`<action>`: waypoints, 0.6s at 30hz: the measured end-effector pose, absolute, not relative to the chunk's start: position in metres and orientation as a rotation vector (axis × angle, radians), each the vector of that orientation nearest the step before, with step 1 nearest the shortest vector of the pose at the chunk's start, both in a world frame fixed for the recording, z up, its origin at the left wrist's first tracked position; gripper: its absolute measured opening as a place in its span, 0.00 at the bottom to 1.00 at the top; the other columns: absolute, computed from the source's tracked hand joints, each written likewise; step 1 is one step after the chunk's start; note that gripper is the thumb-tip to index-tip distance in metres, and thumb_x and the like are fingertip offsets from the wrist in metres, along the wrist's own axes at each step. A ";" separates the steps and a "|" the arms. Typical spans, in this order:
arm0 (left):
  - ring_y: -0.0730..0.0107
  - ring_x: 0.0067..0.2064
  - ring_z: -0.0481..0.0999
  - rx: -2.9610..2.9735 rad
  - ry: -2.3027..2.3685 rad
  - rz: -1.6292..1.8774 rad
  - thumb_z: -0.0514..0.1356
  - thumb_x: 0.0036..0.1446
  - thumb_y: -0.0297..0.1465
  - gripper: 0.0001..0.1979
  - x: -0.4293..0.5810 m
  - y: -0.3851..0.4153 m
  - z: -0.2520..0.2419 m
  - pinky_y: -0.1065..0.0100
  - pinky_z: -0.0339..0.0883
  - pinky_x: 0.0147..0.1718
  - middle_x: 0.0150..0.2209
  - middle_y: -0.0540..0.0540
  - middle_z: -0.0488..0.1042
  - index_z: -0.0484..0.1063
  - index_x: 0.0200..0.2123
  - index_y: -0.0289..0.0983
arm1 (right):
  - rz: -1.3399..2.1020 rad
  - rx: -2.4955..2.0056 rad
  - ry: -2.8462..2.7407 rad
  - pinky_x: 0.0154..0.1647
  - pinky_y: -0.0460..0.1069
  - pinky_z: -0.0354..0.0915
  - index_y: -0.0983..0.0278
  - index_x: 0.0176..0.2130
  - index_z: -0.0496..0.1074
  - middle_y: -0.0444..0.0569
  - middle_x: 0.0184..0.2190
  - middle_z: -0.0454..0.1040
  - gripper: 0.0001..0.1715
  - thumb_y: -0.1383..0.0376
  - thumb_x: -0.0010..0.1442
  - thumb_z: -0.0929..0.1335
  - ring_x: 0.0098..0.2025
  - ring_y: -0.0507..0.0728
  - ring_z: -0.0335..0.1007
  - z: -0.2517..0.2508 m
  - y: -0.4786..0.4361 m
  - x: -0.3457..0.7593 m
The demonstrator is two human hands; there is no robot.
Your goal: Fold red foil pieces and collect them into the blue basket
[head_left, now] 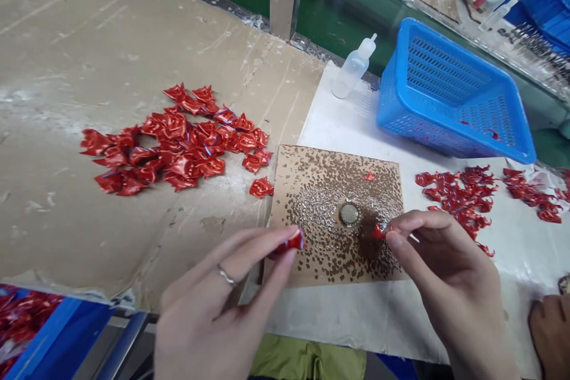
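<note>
Head camera shows two hands apart at lower centre. The ringed left hand (209,303) pinches a crumpled red foil piece (291,242) between thumb and fingers. The right hand (449,267) pinches a smaller red foil piece (378,233) over a speckled brown board (294,190). A heap of red foil pieces (173,142) lies left of the board, and a blue plastic basket (449,95) sits upper right.

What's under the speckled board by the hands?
The speckled board lies on a white sheet; what's directly beneath it is covered, so can't be seen. On top sits a small red piece.
</note>
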State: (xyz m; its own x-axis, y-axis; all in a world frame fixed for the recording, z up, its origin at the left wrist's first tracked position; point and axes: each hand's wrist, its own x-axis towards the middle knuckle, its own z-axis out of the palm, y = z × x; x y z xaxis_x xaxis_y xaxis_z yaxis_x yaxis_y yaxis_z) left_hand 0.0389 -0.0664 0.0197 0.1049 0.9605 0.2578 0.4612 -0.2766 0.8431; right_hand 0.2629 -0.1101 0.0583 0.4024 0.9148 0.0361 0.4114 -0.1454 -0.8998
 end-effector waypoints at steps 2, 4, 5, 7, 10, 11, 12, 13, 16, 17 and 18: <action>0.79 0.37 0.85 1.780 1.309 1.093 0.66 0.66 0.28 0.09 0.048 -0.071 0.021 0.82 0.80 0.42 0.41 0.60 0.85 0.78 0.47 0.49 | 0.719 -1.673 -1.159 0.38 0.44 0.76 0.54 0.40 0.77 0.43 0.37 0.79 0.08 0.69 0.67 0.74 0.38 0.54 0.77 0.063 -0.115 0.253; 0.83 0.34 0.85 1.760 1.296 1.090 0.66 0.65 0.26 0.09 0.056 -0.075 0.022 0.85 0.78 0.42 0.38 0.61 0.84 0.76 0.45 0.47 | 0.771 -1.599 -1.164 0.45 0.46 0.78 0.53 0.42 0.76 0.43 0.38 0.79 0.11 0.71 0.67 0.73 0.43 0.55 0.78 0.065 -0.119 0.243; 0.83 0.33 0.84 1.741 1.300 1.092 0.66 0.64 0.26 0.09 0.060 -0.078 0.022 0.86 0.77 0.42 0.37 0.62 0.83 0.75 0.44 0.46 | 0.793 -1.567 -1.169 0.47 0.47 0.78 0.53 0.42 0.76 0.43 0.38 0.79 0.12 0.72 0.68 0.72 0.45 0.55 0.79 0.065 -0.120 0.238; 0.84 0.32 0.83 1.702 1.284 1.076 0.66 0.63 0.25 0.09 0.064 -0.081 0.023 0.87 0.77 0.41 0.34 0.62 0.81 0.74 0.42 0.46 | 0.831 -1.532 -1.171 0.50 0.49 0.79 0.53 0.43 0.76 0.44 0.38 0.80 0.13 0.73 0.68 0.72 0.48 0.56 0.79 0.064 -0.121 0.231; 0.84 0.30 0.82 1.692 1.206 1.066 0.65 0.63 0.24 0.09 0.066 -0.081 0.024 0.87 0.76 0.36 0.32 0.62 0.79 0.71 0.41 0.45 | 0.889 -1.529 -1.139 0.47 0.47 0.80 0.53 0.44 0.76 0.43 0.39 0.80 0.12 0.72 0.69 0.72 0.48 0.56 0.80 0.059 -0.120 0.225; 0.83 0.30 0.82 1.697 1.195 1.072 0.64 0.63 0.24 0.09 0.067 -0.080 0.024 0.87 0.76 0.36 0.32 0.62 0.79 0.71 0.41 0.45 | 0.908 -1.524 -1.133 0.46 0.47 0.80 0.53 0.44 0.76 0.43 0.40 0.80 0.12 0.72 0.69 0.72 0.47 0.56 0.81 0.058 -0.119 0.225; 0.83 0.29 0.82 1.704 1.191 1.076 0.64 0.63 0.24 0.09 0.067 -0.080 0.025 0.87 0.76 0.36 0.32 0.62 0.79 0.71 0.41 0.45 | 0.921 -1.518 -1.132 0.45 0.46 0.80 0.53 0.45 0.76 0.44 0.40 0.80 0.12 0.72 0.69 0.72 0.46 0.55 0.81 0.057 -0.119 0.224; 0.83 0.29 0.82 1.710 1.197 1.070 0.64 0.63 0.24 0.09 0.066 -0.079 0.025 0.87 0.76 0.36 0.32 0.62 0.79 0.71 0.41 0.46 | 0.930 -1.512 -1.134 0.45 0.46 0.80 0.53 0.45 0.76 0.44 0.40 0.80 0.12 0.72 0.69 0.72 0.45 0.55 0.82 0.056 -0.119 0.225; 0.82 0.30 0.83 1.721 1.215 1.041 0.64 0.63 0.24 0.10 0.066 -0.079 0.024 0.86 0.77 0.37 0.32 0.62 0.79 0.71 0.41 0.46 | 0.946 -1.506 -1.147 0.45 0.45 0.80 0.54 0.45 0.76 0.44 0.40 0.80 0.11 0.72 0.70 0.72 0.44 0.54 0.82 0.056 -0.119 0.225; 0.82 0.30 0.83 1.728 1.205 1.053 0.64 0.64 0.25 0.10 0.065 -0.080 0.023 0.85 0.77 0.36 0.32 0.62 0.79 0.71 0.41 0.46 | 0.950 -1.509 -1.148 0.45 0.44 0.80 0.54 0.45 0.76 0.44 0.40 0.80 0.11 0.72 0.70 0.72 0.44 0.54 0.82 0.056 -0.118 0.226; 0.81 0.30 0.83 1.733 1.198 1.061 0.64 0.64 0.25 0.10 0.065 -0.081 0.022 0.84 0.77 0.36 0.32 0.61 0.79 0.71 0.42 0.47 | 0.954 -1.513 -1.150 0.45 0.44 0.80 0.54 0.46 0.76 0.44 0.40 0.80 0.11 0.72 0.70 0.72 0.44 0.53 0.82 0.056 -0.118 0.226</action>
State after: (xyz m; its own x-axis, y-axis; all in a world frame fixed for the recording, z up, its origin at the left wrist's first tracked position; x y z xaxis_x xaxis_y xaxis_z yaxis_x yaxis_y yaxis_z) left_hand 0.0651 -0.0805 0.0221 0.2132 0.9548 0.2069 0.3205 -0.2684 0.9084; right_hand 0.2257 -0.1182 0.0561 0.2454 0.9690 -0.0282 0.2066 -0.0807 -0.9751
